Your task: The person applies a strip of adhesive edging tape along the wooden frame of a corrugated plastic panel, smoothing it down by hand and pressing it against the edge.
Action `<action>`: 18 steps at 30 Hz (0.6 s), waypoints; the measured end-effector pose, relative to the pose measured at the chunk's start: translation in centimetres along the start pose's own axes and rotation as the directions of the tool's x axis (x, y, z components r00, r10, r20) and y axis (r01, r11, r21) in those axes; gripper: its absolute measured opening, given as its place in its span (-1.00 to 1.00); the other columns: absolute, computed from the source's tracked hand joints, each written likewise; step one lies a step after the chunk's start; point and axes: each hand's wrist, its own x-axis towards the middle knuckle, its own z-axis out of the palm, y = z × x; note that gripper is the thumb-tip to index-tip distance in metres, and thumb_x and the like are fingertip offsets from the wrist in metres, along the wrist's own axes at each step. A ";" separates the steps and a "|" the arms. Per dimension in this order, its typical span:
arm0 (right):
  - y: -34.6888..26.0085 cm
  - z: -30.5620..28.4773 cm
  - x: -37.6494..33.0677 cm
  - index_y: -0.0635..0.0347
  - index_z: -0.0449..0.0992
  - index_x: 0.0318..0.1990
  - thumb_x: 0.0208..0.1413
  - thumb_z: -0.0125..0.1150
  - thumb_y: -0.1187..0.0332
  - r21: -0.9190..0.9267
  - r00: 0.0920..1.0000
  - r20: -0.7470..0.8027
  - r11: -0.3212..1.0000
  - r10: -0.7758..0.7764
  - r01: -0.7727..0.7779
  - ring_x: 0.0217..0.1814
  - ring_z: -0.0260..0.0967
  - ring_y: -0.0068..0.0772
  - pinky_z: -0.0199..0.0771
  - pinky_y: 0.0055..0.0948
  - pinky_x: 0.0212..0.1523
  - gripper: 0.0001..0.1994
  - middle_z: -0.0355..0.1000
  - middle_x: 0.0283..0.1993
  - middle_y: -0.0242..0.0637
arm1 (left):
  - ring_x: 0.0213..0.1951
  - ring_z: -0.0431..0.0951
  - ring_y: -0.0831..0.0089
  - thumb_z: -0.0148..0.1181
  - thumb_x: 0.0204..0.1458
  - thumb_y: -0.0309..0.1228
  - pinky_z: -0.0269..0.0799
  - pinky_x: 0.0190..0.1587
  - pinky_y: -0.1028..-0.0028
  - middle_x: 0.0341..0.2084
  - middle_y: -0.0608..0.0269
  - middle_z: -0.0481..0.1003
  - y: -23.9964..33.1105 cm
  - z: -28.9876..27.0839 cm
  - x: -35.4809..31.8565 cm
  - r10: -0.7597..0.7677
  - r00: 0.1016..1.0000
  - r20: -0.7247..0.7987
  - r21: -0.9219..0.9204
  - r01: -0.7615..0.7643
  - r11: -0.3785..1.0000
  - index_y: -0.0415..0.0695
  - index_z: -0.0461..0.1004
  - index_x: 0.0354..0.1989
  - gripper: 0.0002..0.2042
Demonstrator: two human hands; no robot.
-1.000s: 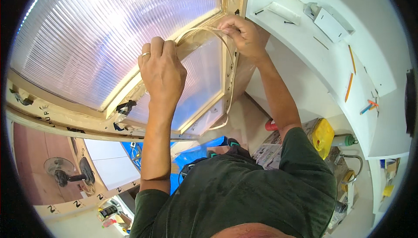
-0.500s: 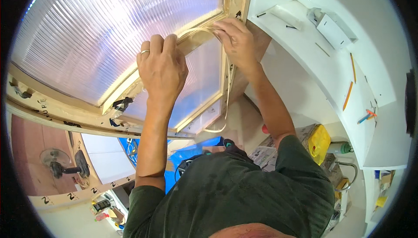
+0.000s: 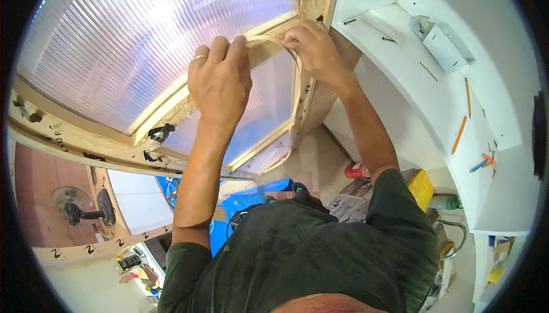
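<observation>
right hand (image 3: 315,52) pinches a bowed strip (image 3: 265,37), left hand (image 3: 221,81) arches knuckles-up, its grip impossible to tell

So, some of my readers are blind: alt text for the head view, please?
A person's right hand pinches a thin pale strip that arches to the left hand, beside a wooden frame with ribbed translucent panels. Orange pencils lie on white shelving at right.
</observation>
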 end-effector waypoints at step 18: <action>-4.4 4.8 -1.2 0.01 0.71 0.18 0.20 0.44 0.44 -0.151 0.886 -0.457 0.976 0.071 -0.156 -0.10 0.51 -0.27 0.43 -0.20 -0.02 -0.62 0.59 -0.08 -0.40 | -0.49 0.53 0.21 0.34 0.15 -0.39 0.44 -0.40 0.23 -0.50 0.24 0.46 -0.1 2.5 1.4 0.061 0.988 -0.145 -0.057 -0.070 0.996 -0.04 0.43 -0.42 -0.82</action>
